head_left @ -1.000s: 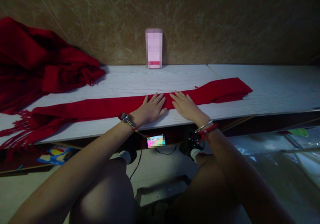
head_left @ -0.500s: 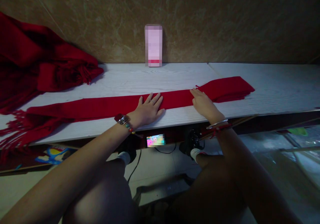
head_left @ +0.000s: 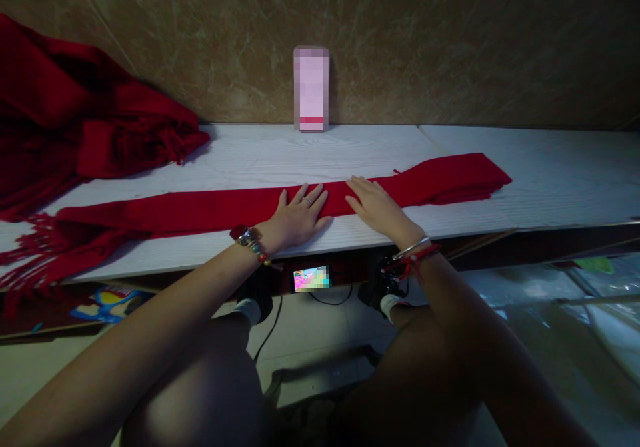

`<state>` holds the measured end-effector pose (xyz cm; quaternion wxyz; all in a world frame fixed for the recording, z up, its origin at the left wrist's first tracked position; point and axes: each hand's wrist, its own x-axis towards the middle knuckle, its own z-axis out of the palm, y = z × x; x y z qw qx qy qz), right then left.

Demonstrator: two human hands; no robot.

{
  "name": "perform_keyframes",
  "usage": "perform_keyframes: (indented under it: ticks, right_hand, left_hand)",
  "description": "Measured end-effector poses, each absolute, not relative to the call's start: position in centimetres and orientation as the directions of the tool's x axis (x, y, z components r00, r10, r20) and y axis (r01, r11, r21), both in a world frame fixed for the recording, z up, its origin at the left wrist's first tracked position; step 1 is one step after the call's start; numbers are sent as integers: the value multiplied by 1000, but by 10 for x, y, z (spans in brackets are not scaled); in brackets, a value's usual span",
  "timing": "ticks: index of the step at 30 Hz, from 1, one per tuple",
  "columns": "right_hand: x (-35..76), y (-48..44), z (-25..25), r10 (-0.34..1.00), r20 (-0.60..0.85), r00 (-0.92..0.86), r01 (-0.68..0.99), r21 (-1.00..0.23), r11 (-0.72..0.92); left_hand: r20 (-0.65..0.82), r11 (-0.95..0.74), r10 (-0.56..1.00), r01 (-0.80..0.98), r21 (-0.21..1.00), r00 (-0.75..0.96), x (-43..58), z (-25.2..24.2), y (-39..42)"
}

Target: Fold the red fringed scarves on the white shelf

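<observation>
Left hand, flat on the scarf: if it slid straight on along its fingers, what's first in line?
Probably the wall: the left hand would leave the scarf, cross the counter and pass right of the phone. Depth and exact heading are rough from one view.

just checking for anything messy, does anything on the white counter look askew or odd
Yes: at the left, the long red scarf is creased and its fringe splays loosely, partly past the front of the white counter, while its middle lies flat. No spill or damage stands out.
</observation>
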<state>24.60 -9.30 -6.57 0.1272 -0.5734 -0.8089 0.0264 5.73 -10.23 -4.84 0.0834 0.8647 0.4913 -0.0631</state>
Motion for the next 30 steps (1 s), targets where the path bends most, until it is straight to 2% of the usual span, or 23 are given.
perform_keyframes:
  ticks: [13, 25, 30]
  right_hand:
    - [267, -95, -66, 966, 99, -238, 953, -169, 252]
    - [305, -90, -75, 975, 211, -64, 990, -113, 90]
    - [311, -90, -77, 960, 272, -58, 988, -120, 93]
  left_hand:
    - [-180, -475, 857, 876, 87, 483, 54, -48, -104]
    - [-200, -471, 855, 878, 87, 478, 54, -47, -103]
    - [-186, -478, 854, 874, 89, 486, 54, -48, -103]
